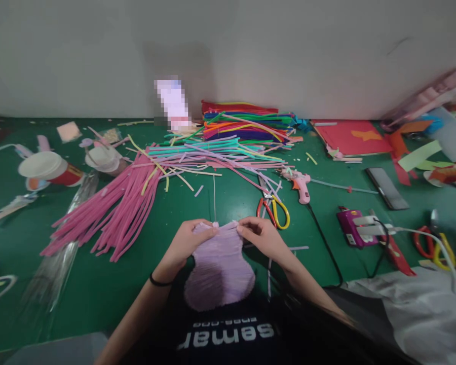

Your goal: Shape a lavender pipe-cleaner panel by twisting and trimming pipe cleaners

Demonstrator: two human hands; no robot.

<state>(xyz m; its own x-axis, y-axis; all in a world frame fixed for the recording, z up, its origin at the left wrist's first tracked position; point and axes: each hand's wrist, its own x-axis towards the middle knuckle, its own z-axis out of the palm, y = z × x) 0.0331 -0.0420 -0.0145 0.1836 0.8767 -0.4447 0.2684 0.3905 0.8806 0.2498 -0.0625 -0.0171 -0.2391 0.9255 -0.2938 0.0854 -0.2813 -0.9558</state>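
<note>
A lilac piece made of pipe cleaners (221, 263) laid side by side, narrower at its middle and rounded at the bottom, is held upright at the table's front edge. My left hand (188, 241) grips its top left corner, thumb on the front. At the top right corner my right hand (264, 235) pinches the edge between thumb and fingers. A thin pale strand (214, 197) runs up from the top edge near my left thumb. Just beyond my right hand lie red-and-yellow-handled scissors (280, 213).
Pink pipe cleaners (117, 205) spread to the left, with multicoloured bundles (247, 124) behind. Paper cups (51, 168) stand at left. Rightward lie a pink glue gun (301, 186) with its black cord, a phone (386, 187), a purple power adapter (355, 228) and more scissors (435, 243).
</note>
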